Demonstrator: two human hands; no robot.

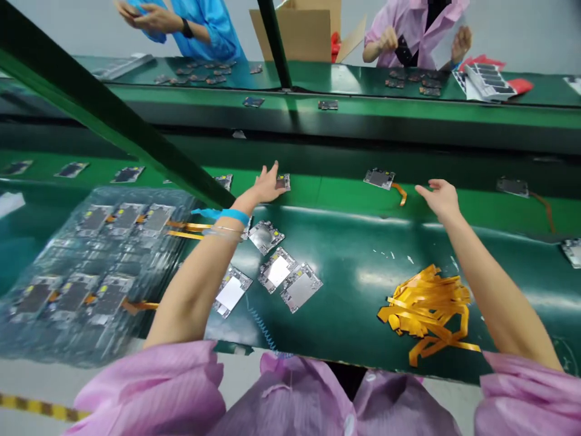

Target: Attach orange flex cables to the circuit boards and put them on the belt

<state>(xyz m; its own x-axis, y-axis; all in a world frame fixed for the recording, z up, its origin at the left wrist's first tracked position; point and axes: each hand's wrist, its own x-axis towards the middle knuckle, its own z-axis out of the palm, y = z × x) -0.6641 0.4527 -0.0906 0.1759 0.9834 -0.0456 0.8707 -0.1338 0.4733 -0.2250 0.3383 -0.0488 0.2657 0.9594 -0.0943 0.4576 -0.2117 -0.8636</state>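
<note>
My left hand (267,185), with a blue band at its wrist, reaches onto the green conveyor belt (336,192). Its fingers are spread beside and partly over a small circuit board (284,181), whose far side shows past the hand. Whether it touches the board I cannot tell. My right hand (441,198) hovers over the belt with fingers apart, holding nothing. To its left lies a circuit board with a flat cable (379,178), its orange cable pointing toward that hand. Several loose boards (302,287) lie on the table below my left hand.
A pile of orange flat cables (426,303) rests on the table at right. Clear plastic trays (104,254) holding boards are stacked at left. A green post (136,130) slants across the left side. Two people work opposite, near a cardboard box (299,33).
</note>
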